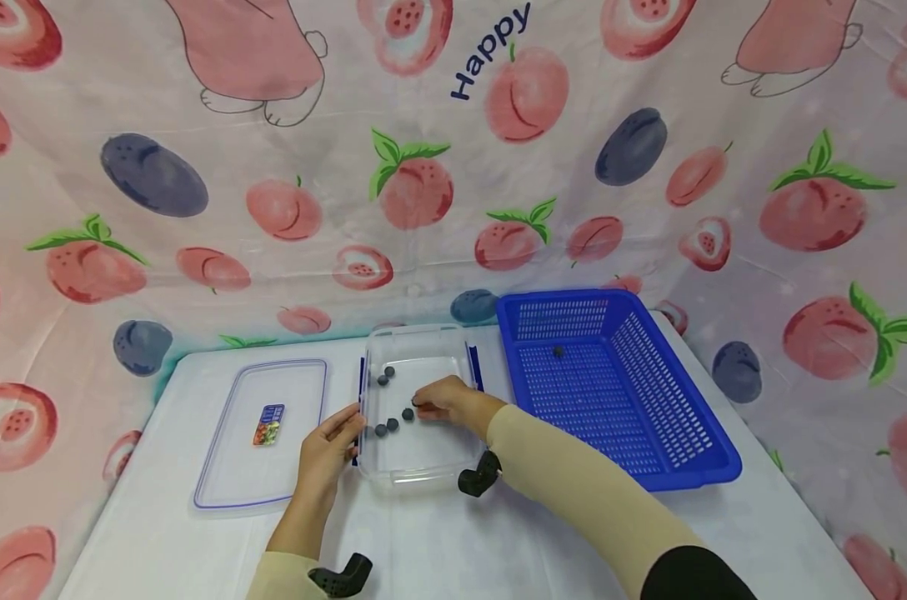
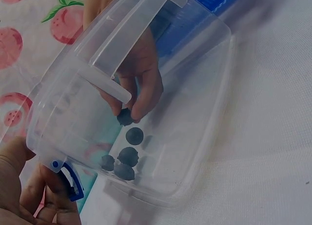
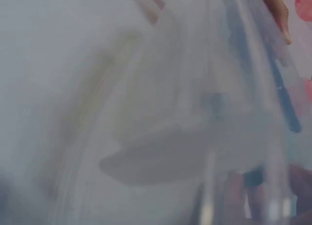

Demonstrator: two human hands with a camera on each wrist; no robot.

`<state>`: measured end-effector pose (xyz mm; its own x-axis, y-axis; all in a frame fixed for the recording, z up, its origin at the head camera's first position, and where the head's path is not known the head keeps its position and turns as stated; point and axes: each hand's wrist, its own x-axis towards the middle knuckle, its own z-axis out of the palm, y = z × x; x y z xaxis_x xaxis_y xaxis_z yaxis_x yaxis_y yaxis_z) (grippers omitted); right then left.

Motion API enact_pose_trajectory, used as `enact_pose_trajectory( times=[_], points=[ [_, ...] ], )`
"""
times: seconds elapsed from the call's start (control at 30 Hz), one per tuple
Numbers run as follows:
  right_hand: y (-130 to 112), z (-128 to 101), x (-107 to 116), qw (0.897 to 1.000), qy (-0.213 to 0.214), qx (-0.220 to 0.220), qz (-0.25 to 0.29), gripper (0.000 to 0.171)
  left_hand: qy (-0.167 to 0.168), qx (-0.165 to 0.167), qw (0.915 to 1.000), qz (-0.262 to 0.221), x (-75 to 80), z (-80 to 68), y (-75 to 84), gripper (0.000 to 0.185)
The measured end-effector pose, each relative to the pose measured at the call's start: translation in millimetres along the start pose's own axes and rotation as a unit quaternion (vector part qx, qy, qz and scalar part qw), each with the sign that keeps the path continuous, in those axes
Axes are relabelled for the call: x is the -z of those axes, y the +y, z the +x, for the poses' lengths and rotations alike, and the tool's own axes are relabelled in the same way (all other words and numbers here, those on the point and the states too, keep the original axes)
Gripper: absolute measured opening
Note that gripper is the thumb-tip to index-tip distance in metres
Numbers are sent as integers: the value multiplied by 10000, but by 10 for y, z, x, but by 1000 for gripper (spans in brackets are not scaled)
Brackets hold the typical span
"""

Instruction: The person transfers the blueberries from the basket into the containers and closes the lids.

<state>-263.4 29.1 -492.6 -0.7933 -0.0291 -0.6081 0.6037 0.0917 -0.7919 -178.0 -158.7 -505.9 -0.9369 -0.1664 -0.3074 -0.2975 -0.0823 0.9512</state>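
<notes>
A clear plastic container (image 1: 423,477) with blue side latches stands in the middle of the table. My left hand (image 1: 327,446) grips its left wall, the fingers by the blue latch (image 2: 73,182) and the thumb at the rim. Inside the container, my right hand (image 1: 453,402) pinches a blueberry (image 2: 125,117) between thumb and fingertips, low over the bottom. Several other blueberries (image 1: 393,425) lie on the container's left half, some in a row nearest the right hand's fingers, two farther back. In the right wrist view, the container wall (image 3: 180,152) blurs most of the scene.
Right of the container stands a blue plastic basket (image 1: 697,475) holding one blueberry (image 1: 558,352). To the left, a clear lid (image 1: 232,467) with a blue seal and a colourful label (image 1: 269,425) lies flat on the white-covered table (image 1: 498,550). A fruit-print cloth (image 1: 423,283) hangs behind.
</notes>
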Motion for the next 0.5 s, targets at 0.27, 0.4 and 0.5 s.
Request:
enact_pose_trajectory(
  times=[0.27,0.4,0.5],
  points=[
    [-39,17,24,9960,22,-567,697,26,26,65,10000,49,1,5,11,48],
    [-35,12,21,9961,33,-558,689,25,55,69,9999,58,-1,3,16,47],
    [-33,10,22,9965,58,-552,630,24,28,63,10000,35,-1,-4,22,47]
  ],
)
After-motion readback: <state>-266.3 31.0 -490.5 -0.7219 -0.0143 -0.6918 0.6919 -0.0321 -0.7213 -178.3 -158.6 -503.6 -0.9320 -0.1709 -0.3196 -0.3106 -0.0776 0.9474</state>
